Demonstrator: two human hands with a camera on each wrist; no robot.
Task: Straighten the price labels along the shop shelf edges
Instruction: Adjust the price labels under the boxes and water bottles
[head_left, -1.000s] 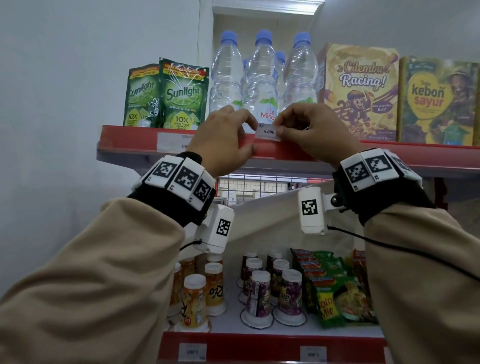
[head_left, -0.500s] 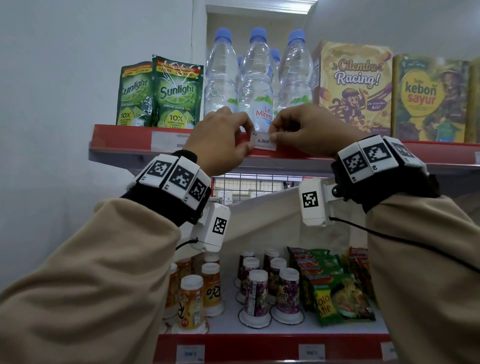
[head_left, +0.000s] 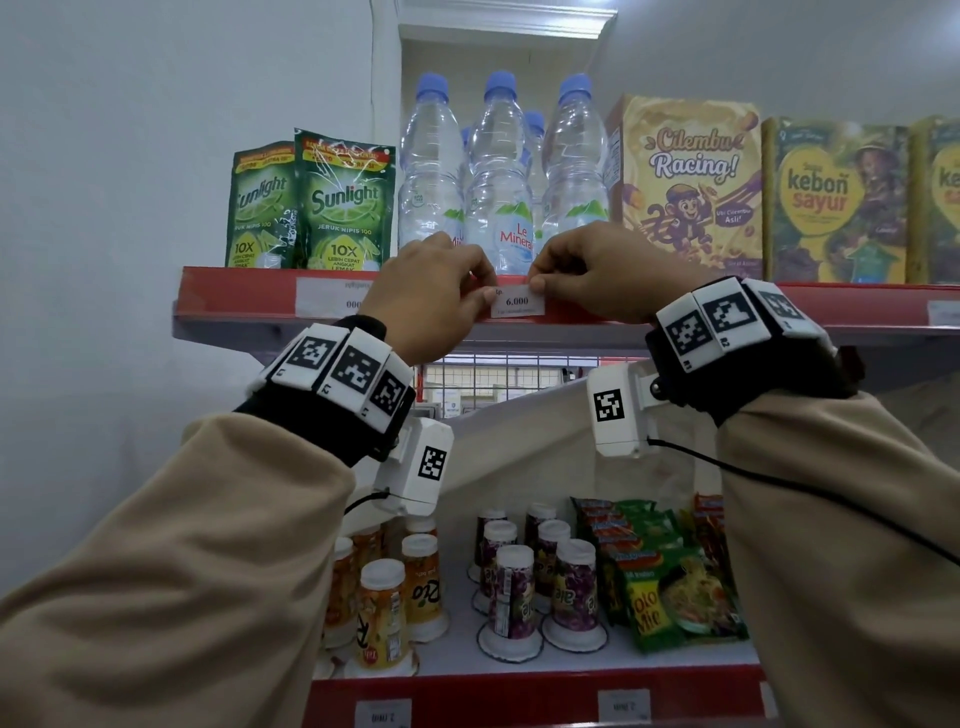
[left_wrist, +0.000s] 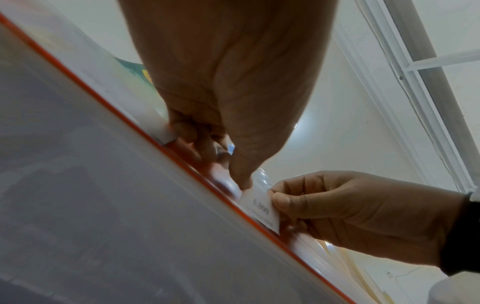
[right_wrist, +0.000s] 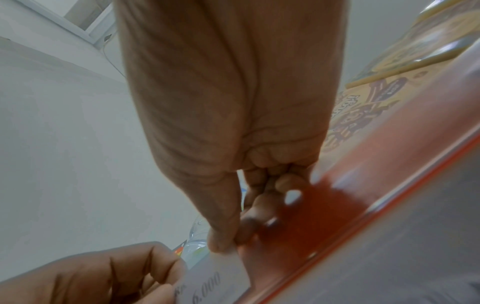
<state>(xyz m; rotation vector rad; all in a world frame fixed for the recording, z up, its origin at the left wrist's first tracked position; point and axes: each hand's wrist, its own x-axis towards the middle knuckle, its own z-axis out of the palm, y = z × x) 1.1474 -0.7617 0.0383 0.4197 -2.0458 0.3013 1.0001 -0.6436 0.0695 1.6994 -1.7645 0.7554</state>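
Price label (head_left: 517, 301), white, printed "6.000", on the red top shelf edge (head_left: 234, 301) below the water bottles (head_left: 498, 176). Left hand (head_left: 431, 296) pinches its left end, right hand (head_left: 597, 275) its upper right corner. Smaller print illegible; neighbouring label (head_left: 332, 297) partly hidden by the left hand.
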